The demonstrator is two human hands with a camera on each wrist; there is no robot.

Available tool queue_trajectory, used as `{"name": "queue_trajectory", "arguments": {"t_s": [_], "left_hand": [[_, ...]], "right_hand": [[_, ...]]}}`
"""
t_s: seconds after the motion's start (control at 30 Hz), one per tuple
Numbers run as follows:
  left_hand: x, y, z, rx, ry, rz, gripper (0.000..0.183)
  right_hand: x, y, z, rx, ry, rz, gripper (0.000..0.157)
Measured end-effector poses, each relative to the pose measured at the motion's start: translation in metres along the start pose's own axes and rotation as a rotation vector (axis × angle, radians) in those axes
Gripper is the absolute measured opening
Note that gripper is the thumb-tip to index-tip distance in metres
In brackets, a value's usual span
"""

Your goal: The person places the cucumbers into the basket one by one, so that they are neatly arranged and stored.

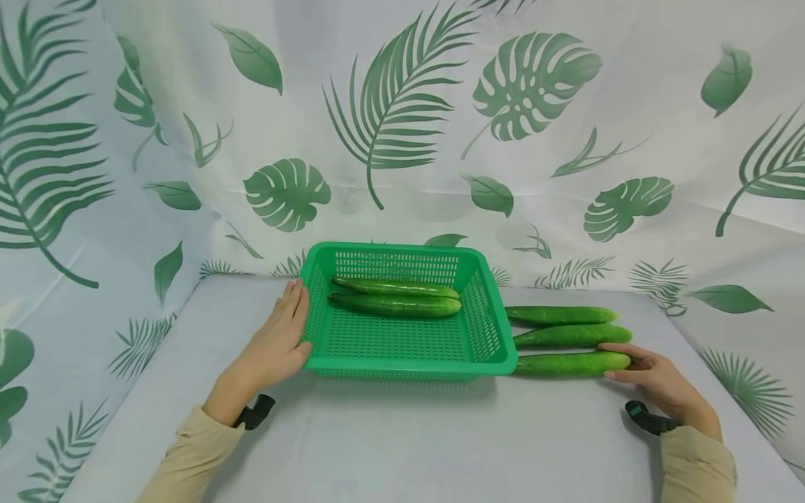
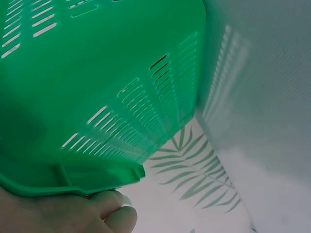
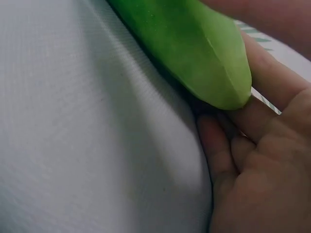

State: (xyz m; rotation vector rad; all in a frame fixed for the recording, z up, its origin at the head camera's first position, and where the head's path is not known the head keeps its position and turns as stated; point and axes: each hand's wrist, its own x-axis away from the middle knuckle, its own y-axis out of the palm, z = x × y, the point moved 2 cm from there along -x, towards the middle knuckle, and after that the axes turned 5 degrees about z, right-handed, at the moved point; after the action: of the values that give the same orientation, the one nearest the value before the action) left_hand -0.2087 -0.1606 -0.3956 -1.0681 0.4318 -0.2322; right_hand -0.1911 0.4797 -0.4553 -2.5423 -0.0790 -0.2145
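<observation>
Leaf-print bkgd, R grip curled round nearest cuke, L grip straight-fingered vs. grn basket.

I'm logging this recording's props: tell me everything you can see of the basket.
The basket is green, rectangular and open-topped, seemingly plastic, with a smooth rim, slotted walls and a mesh-like floor. It stands upright on the table, two cucumbers lying inside toward the back. The left hand rests against its left rim.
</observation>
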Motion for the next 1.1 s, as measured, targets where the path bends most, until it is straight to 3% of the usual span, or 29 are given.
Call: {"name": "queue_trajectory", "arguments": {"t_s": [0.27,0.53,0.73,0.9,1.1], "left_hand": [[0.0,-0.001,0.001,0.005,0.001,0.001,0.079],[0.0,0.0,0.0,0.005,-0.002,-0.002,0.079],[0.001,0.0,0.0,-0.001,-0.001,0.001,0.08],[0.0,-0.001,0.001,0.012,-0.004,-0.007,0.079],[0.0,-0.001,0.001,0.009,-0.005,-0.004,0.079]], "right_hand": [[-0.001,0.002,0.002,-0.023,0.018,0.016,0.064],[0.002,0.0,0.001,-0.04,-0.026,0.053,0.057],[0.011,-0.007,-0.005,-0.166,-0.052,0.081,0.045],[0.022,-0.021,-0.025,-0.291,-0.099,0.088,0.042],[0.027,-0.041,-0.063,-0.262,-0.196,0.112,0.043]]}}
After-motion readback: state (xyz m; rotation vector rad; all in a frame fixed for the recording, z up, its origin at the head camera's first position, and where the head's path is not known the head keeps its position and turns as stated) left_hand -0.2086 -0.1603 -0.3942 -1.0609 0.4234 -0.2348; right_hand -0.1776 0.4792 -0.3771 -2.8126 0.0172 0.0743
